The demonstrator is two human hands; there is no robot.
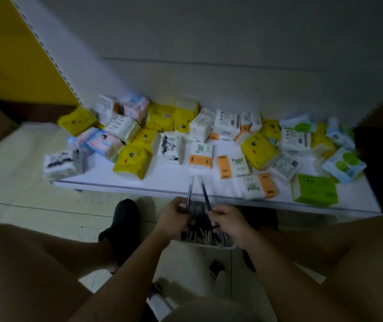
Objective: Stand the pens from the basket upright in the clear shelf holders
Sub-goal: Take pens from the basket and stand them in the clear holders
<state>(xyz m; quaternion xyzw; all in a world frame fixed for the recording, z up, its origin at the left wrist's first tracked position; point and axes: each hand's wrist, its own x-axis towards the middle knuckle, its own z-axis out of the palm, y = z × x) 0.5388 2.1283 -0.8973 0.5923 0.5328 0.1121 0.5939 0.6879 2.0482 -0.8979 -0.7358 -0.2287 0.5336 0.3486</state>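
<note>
head view: left grip [176, 219] and right grip [228, 221] above basket [220, 245]
curled round grey pen [189, 191] left, dark pen [205, 194] right, shafts jutting up; more pens [199, 234] piled in basket

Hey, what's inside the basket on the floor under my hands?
Many pens show in the basket, some with light-coloured ends. The left hand and right hand cover most of it, so its far side and bottom are hidden.

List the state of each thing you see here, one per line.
Left hand: grips a grey pen, held up.
Right hand: grips a dark pen, held up.
Basket: on the floor, more pens inside.
Tissue packs: lying jumbled on the shelf.
</note>
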